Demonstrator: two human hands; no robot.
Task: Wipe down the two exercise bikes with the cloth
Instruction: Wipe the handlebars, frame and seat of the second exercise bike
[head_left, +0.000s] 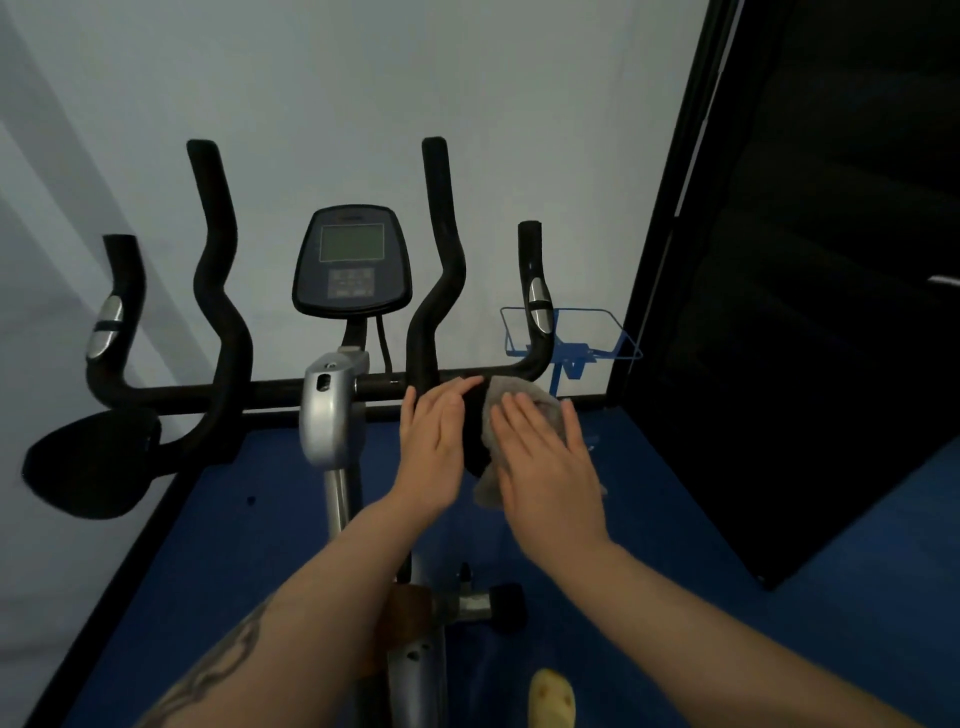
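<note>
An exercise bike (332, 415) stands right in front of me, with black handlebars (218, 291), a grey console screen (352, 260) and a silver stem. A grey cloth (511, 400) is wrapped over the right black elbow pad (475, 441) of the handlebar. My right hand (545, 462) lies flat on the cloth, fingers straight, pressing it against the pad. My left hand (434, 447) rests flat on the pad's left side, fingers extended. The left elbow pad (93, 467) is bare. No second bike is visible.
A white wall rises behind the bike. A blue wire holder (602, 338) is fixed to it behind the right grip. A dark panel or doorway (805, 312) fills the right. Blue floor (234, 545) lies below. A yellow shoe tip (550, 696) shows at the bottom.
</note>
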